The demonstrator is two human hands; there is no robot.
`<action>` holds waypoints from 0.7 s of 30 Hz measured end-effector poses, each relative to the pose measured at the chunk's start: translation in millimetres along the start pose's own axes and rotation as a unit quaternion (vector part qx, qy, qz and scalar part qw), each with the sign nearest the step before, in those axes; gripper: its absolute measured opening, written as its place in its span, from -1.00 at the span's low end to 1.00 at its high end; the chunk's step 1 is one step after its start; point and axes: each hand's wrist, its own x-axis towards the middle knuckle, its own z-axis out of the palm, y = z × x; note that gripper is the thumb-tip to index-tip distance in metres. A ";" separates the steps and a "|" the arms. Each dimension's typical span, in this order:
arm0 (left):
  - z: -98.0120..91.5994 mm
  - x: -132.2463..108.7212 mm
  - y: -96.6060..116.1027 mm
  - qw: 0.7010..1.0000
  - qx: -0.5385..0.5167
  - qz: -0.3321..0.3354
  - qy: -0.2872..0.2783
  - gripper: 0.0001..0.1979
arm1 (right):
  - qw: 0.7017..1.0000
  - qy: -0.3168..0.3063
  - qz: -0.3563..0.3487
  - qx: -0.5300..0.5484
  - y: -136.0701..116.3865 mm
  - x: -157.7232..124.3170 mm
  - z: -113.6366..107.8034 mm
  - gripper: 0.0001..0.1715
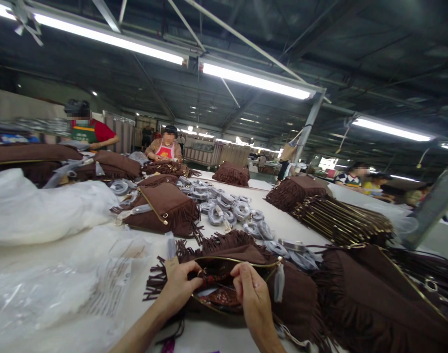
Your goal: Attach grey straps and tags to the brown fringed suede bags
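Leftmost, we have crumpled translucent plastic wrapping [58, 208]. Our left hand [180, 289] pinches the left end of an open, gold-zipped, fringed brown fabric bag [242, 253] on the white table [283, 223]. Our right hand [251, 294] curls at its opening; whether it grips anything, we cannot tell.

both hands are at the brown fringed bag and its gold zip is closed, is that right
The gold zip is open, not closed: the head view shows patterned lining inside. The left hand and right hand are indeed at the brown fringed bag.
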 end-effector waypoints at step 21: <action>-0.3 1.7 -2.3 1.000 -0.012 0.000 -0.003 -0.82 | 1.000 0.010 -0.023 -0.019 0.8 3.3 8.1 -0.34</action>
